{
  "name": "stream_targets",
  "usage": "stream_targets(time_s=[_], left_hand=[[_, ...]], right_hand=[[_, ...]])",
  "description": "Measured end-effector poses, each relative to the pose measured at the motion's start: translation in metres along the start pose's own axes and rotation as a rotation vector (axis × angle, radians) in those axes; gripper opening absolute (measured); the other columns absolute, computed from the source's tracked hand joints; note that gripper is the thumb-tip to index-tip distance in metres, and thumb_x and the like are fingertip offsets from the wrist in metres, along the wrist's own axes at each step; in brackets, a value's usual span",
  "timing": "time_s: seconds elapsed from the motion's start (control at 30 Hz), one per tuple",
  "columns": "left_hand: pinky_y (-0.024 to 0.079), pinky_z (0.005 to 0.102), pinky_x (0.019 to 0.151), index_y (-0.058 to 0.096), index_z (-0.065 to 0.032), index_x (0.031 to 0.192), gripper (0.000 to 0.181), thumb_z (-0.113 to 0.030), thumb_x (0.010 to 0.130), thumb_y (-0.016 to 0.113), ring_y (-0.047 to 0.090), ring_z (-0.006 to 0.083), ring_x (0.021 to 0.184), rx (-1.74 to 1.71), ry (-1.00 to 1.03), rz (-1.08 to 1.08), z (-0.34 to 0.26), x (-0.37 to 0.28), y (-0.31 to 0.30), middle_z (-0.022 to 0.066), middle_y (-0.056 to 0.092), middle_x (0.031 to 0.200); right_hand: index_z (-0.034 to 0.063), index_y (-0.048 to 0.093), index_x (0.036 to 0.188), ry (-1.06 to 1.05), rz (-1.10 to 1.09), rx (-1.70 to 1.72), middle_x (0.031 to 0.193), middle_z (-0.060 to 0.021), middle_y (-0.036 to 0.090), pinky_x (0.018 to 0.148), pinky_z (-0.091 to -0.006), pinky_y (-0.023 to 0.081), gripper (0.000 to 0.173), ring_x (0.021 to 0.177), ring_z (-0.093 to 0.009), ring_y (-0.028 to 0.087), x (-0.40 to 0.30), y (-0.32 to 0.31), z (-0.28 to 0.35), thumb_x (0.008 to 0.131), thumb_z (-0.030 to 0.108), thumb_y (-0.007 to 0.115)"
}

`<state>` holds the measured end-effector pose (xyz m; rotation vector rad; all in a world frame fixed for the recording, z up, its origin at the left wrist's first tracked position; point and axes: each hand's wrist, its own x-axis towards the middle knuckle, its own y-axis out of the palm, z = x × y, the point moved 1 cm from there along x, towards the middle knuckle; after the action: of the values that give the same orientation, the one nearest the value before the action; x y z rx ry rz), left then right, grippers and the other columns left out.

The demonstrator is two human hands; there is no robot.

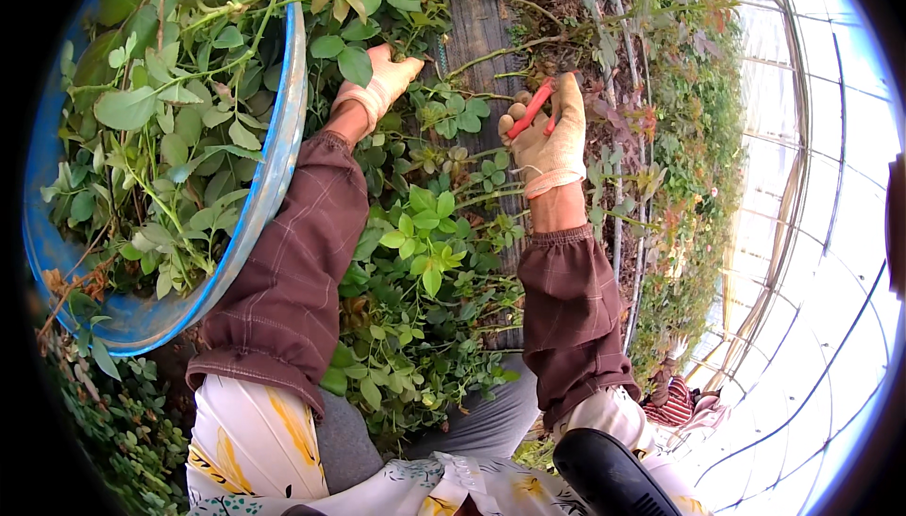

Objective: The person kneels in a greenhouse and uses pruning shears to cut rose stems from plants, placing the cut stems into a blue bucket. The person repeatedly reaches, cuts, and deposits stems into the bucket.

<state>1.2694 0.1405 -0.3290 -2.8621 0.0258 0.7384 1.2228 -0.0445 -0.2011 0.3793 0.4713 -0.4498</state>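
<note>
In a pale work glove, my right hand (555,123) grips red-handled pruning shears (532,107) over the bare lower stems of the rose plants. The shears' blades are hard to make out against the dark litter. My left hand (379,84), gloved too, reaches into the rose foliage (425,226). Leaves cover part of it and its thumb points to the right. Whether its fingers hold a stem cannot be seen. Beside my left forearm stands a blue tub (297,84) filled with cut leafy rose stems (170,134).
Dark ground-cover fabric (478,35) lies under the stems. Metal rails or pipes (626,63) run along the bed's right side, with more roses (694,183) beyond. Greenhouse sheeting and framing (800,91) rise at the right. Another person (671,403) in striped clothing is at lower right.
</note>
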Motion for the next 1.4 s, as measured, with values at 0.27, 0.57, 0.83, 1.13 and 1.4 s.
stream_targets(time_s=[0.27,0.57,0.83,1.13,1.4], left_hand=[[0.047,0.0353,0.083,0.061,0.0020,0.111,0.052,-0.036,0.076,0.067,0.062,0.0276,0.087,-0.044,0.038,0.038,-0.014,-0.013,-0.008,0.0143,0.067,0.098],[0.045,0.0381,0.086,0.059,0.0037,0.115,0.059,-0.041,0.077,0.064,0.061,0.0330,0.097,-0.016,0.024,0.058,-0.020,-0.019,-0.009,0.0188,0.065,0.108],[0.045,0.0383,0.087,0.058,0.0045,0.115,0.060,-0.042,0.077,0.065,0.061,0.0333,0.099,0.043,0.016,0.022,-0.016,-0.016,-0.010,0.0196,0.064,0.109],[0.044,0.0372,0.090,0.055,0.0034,0.121,0.064,-0.042,0.077,0.064,0.060,0.0328,0.104,0.022,-0.001,0.066,-0.022,-0.020,-0.012,0.0194,0.062,0.115],[0.044,0.0382,0.091,0.054,0.0050,0.122,0.066,-0.043,0.078,0.064,0.059,0.0343,0.107,0.044,-0.002,0.061,-0.023,-0.021,-0.013,0.0212,0.061,0.117]], right_hand=[[0.0166,0.048,0.108,-0.003,-0.099,-0.171,0.077,-0.0021,0.050,0.047,-0.0286,0.038,0.041,0.057,-0.013,0.048,0.024,0.004,0.007,0.084,0.045,0.065],[0.0125,0.042,0.130,-0.003,-0.113,-0.124,0.086,-0.0023,0.045,0.047,-0.0281,0.038,0.062,0.061,-0.011,0.043,0.024,0.017,0.007,0.084,0.047,0.063],[0.0125,0.046,0.098,-0.004,-0.164,-0.067,0.076,-0.0041,0.048,0.047,-0.0311,0.036,0.041,0.056,-0.015,0.047,0.030,0.023,0.008,0.082,0.044,0.066],[0.0110,0.046,0.095,0.090,-0.127,0.030,0.077,-0.0054,0.050,0.048,-0.0321,0.037,0.042,0.058,-0.016,0.049,0.047,0.022,0.019,0.082,0.046,0.065],[0.0110,0.042,0.097,0.111,0.002,0.124,0.078,-0.0042,0.046,0.048,-0.0295,0.035,0.028,0.060,-0.015,0.046,0.047,0.013,0.018,0.088,0.030,0.060]])
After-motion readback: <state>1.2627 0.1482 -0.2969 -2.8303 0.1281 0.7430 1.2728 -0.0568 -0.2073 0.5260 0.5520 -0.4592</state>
